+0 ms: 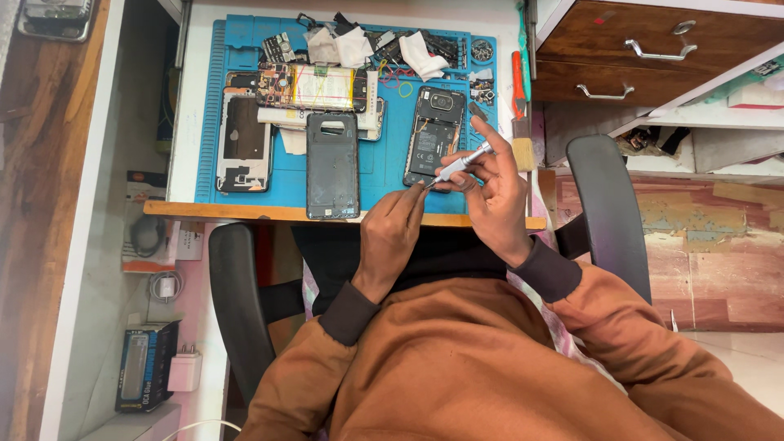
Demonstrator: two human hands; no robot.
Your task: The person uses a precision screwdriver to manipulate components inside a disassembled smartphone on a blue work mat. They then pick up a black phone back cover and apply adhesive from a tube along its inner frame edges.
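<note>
We grip a silver screwdriver (pixel 461 163) in our right hand (pixel 494 200), tip at the opened phone (pixel 433 135) | left hand (pixel 392 233) pinched shut at the tip | blue mat (pixel 384 167) on the surface: back cover (pixel 331 167), frame (pixel 245 143), circuit board (pixel 314 87), screws, tissues | brush (pixel 521 143) right of mat | nothing blocks.

Slim silver screwdriver (pixel 461 163) tilted, tip over opened black phone (pixel 433 135).
</note>
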